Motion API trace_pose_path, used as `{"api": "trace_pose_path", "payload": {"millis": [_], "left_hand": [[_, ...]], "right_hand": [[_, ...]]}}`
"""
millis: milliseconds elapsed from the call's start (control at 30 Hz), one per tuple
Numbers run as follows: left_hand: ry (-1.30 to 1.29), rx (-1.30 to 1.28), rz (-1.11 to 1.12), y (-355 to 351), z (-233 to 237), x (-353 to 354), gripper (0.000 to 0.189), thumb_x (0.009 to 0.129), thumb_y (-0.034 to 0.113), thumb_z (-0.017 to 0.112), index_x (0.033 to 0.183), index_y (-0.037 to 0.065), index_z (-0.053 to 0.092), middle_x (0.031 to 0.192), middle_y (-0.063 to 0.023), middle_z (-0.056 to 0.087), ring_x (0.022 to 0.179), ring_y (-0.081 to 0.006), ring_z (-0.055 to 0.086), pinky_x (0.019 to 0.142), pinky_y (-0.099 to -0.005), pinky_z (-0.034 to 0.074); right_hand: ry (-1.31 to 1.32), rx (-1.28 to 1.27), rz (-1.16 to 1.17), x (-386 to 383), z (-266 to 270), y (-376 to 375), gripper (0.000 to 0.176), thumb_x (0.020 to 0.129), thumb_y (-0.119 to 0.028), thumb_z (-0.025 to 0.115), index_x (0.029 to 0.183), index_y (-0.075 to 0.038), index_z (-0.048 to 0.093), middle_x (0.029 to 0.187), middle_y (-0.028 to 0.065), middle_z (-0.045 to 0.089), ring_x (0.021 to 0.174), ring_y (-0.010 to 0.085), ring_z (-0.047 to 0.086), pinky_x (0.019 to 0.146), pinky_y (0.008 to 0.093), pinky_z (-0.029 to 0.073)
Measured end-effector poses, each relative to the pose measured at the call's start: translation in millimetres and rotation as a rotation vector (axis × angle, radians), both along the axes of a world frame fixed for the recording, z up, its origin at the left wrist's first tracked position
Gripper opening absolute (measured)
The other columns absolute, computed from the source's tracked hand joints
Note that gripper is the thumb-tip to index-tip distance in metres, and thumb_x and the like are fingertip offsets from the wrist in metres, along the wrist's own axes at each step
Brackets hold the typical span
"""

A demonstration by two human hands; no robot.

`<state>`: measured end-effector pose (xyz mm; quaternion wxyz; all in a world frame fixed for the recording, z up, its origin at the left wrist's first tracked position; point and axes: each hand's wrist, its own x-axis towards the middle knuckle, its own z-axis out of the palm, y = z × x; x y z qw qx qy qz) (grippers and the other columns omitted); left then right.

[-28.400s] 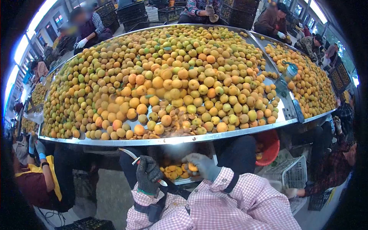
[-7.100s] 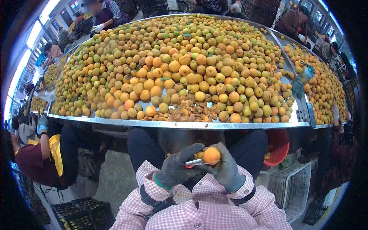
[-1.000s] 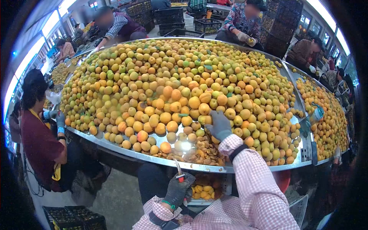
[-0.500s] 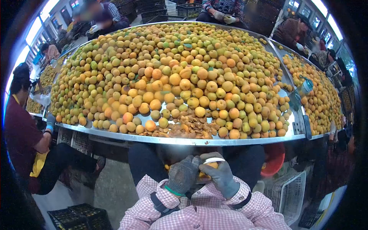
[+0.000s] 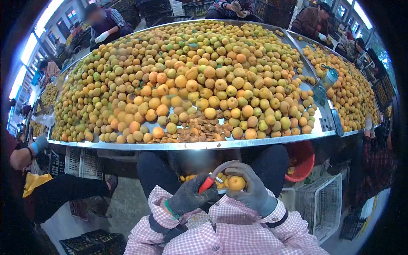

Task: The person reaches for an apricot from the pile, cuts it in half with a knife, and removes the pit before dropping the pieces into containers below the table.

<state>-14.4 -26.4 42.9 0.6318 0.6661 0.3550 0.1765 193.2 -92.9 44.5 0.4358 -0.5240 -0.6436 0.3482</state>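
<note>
My left hand (image 5: 193, 196), in a dark grey glove, is closed around a red-handled tool (image 5: 207, 184) with a metal piece at its end and a curved grey part above. My right hand (image 5: 251, 189), also gloved, has its fingers around a round yellow apricot (image 5: 236, 183). Both hands are close together over my lap, with the tool's end beside the fruit. Below and behind them, yellow fruit (image 5: 187, 177) shows between my legs; what holds it is mostly hidden. In front, a metal-edged table (image 5: 191, 145) carries a large heap of apricots (image 5: 170, 85).
Brown scraps (image 5: 204, 129) lie at the table's near edge. A red basin (image 5: 301, 159) and a pale plastic crate (image 5: 327, 208) stand at my right. Black crates (image 5: 93, 242) sit at lower left. A bottle (image 5: 329, 78) rests at the table's right side. Several other people sit around.
My hands have moved slightly apart, revealing the red handle and the whole fruit. The view has shifted, and the person at left leans farther out of view.
</note>
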Motion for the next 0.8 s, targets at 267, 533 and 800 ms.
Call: {"api": "trace_pose_path", "payload": {"millis": [267, 533, 800], "left_hand": [[0.367, 0.524, -0.073, -16.6, 5.1, 3.1, 0.04, 0.078, 0.038, 0.066, 0.104, 0.008, 0.059, 0.075, -0.0158, 0.063, 0.071, -0.0332, 0.064, 0.059, -0.0415, 0.049], [0.336, 0.548, -0.071, -20.8, 2.4, -1.7, 0.031, 0.077, 0.031, 0.067, 0.097, 0.008, 0.059, 0.079, -0.0128, 0.063, 0.068, -0.0319, 0.063, 0.055, -0.0425, 0.048], [0.304, 0.562, -0.078, -20.1, 5.9, 1.1, 0.026, 0.072, 0.017, 0.066, 0.094, 0.005, 0.06, 0.074, -0.0165, 0.062, 0.067, -0.0352, 0.063, 0.057, -0.0425, 0.05]], "right_hand": [[0.131, -0.054, -0.078, -21.1, -9.2, -12.3, 0.053, 0.06, -0.005, 0.078, 0.108, -0.005, 0.056, 0.104, 0.0109, 0.053, 0.097, 0.025, 0.052, 0.085, 0.0338, 0.042], [0.043, 0.032, -0.021, -27.3, -2.4, -9.1, 0.046, 0.064, -0.007, 0.075, 0.105, -0.005, 0.056, 0.099, 0.0122, 0.054, 0.095, 0.0303, 0.053, 0.083, 0.0386, 0.041], [0.059, 0.055, -0.043, -33.9, -1.8, -10.6, 0.047, 0.062, -0.006, 0.076, 0.104, -0.004, 0.056, 0.1, 0.0117, 0.056, 0.094, 0.029, 0.054, 0.082, 0.0374, 0.043]]}}
